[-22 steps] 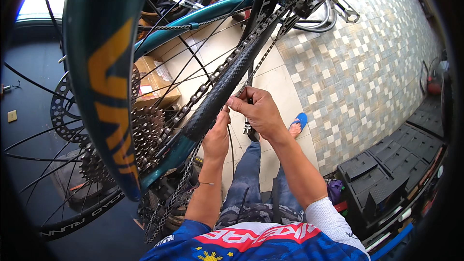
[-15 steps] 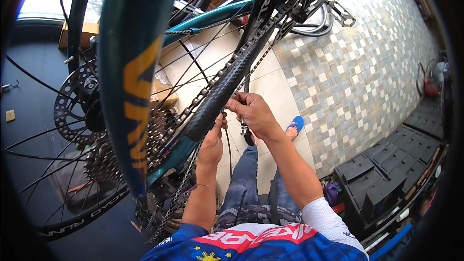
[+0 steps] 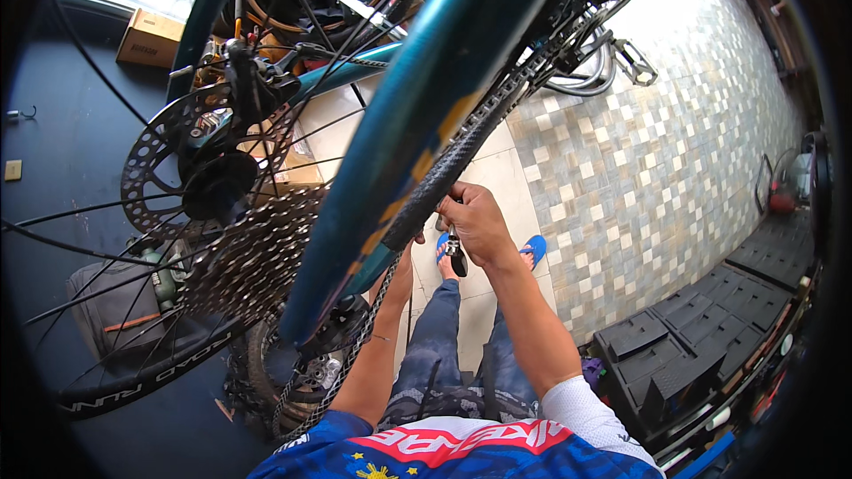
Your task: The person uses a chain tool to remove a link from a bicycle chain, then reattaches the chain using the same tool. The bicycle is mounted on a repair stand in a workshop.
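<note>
A teal bicycle frame [image 3: 382,133] slants across the middle, with a black textured guard [image 3: 441,179] along its lower tube. My right hand [image 3: 477,223] is closed just right of that guard, fingers curled in. Under its fingers hangs a small metal and black tool [image 3: 454,253], seemingly in its grasp. My left hand [image 3: 404,268] reaches up behind the frame, its fingers mostly hidden; the fingertips that show are close to my right hand. Beside my left forearm, a bicycle chain [image 3: 377,302] runs down toward the rear derailleur [image 3: 321,371].
At left are the cassette [image 3: 253,257], a brake disc [image 3: 146,164] and the wheel's rim [image 3: 146,381]. A grey bag [image 3: 102,302] and a cardboard box [image 3: 149,39] lie beyond. Black storage bins [image 3: 661,346] line the right side, and a pedal [image 3: 635,64] juts out at the upper right.
The view has shifted, and the frame tube now stands further right, covering more of my left hand. My right hand stays closed beside the guard, slightly lower in the picture.
</note>
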Demonstrator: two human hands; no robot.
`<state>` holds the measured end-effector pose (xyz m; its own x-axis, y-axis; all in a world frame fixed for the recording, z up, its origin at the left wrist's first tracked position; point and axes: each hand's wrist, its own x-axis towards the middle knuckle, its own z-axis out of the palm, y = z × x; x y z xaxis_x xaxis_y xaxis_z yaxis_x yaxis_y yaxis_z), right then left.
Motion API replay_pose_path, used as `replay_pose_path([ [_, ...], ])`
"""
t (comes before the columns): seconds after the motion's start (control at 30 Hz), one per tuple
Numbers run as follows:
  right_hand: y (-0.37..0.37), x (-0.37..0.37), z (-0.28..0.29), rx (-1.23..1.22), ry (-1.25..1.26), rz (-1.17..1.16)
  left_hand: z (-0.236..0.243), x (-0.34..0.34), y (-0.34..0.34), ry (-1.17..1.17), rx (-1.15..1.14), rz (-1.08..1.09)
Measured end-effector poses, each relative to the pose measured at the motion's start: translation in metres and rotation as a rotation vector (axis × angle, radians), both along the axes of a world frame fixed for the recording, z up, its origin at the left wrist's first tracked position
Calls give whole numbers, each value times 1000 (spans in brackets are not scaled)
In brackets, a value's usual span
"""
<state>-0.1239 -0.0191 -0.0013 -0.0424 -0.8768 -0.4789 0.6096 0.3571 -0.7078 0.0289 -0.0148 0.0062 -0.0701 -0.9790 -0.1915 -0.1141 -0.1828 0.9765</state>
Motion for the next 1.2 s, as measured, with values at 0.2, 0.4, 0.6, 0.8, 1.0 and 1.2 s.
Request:
replay_pose_path([
  [0.2,3,-4,2,25,-22,21,-27,20,15,-19,-5,1],
  [0.4,4,-3,5,-8,-81,-4,-71,37,16,294,114,49],
  [0.6,5,2,13,-4,-56,-97,-77,41,0,523,130,-82],
  [0.8,5,1,16,21,-32,-65,-26,16,14,706,321,13],
  [1.0,8,-2,9,7,-162,0,-22,4,13,424,316,145],
  [1.2,12,-2,4,-95,-165,61,6,5,15,528,287,-100],
])
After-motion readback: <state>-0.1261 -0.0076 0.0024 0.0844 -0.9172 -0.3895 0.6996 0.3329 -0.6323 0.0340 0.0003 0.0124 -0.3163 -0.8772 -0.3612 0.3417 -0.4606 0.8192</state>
